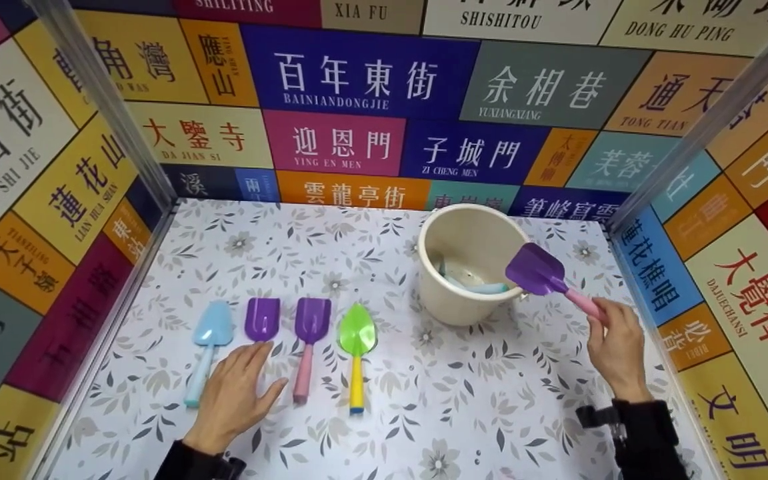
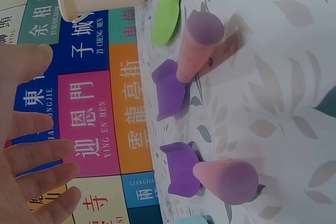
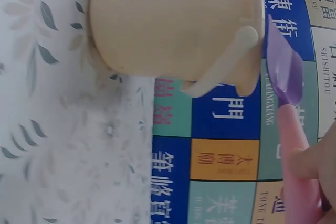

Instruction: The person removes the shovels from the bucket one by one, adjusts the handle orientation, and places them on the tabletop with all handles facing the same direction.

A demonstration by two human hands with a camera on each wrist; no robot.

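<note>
My right hand [image 1: 599,321] pinches the pink handle of a purple toy shovel [image 1: 536,270] and holds its blade over the right rim of a cream bucket [image 1: 435,230]. The right wrist view shows the same shovel [image 3: 283,72] beside the bucket [image 3: 173,22], with my right hand [image 3: 312,163] on the handle. My left hand [image 1: 265,368] lies open with straight fingers over the handle of another purple shovel [image 1: 262,319]. In the left wrist view the left hand [image 2: 42,124] is spread; whether it touches that handle I cannot tell.
Beside my left hand lie a light blue shovel [image 1: 211,328], a purple shovel with a pink handle [image 1: 311,320] and a green shovel with a yellow handle [image 1: 357,332]. A light blue item [image 1: 484,287] lies inside the bucket. Sign-covered walls enclose the floral tabletop [image 1: 477,400].
</note>
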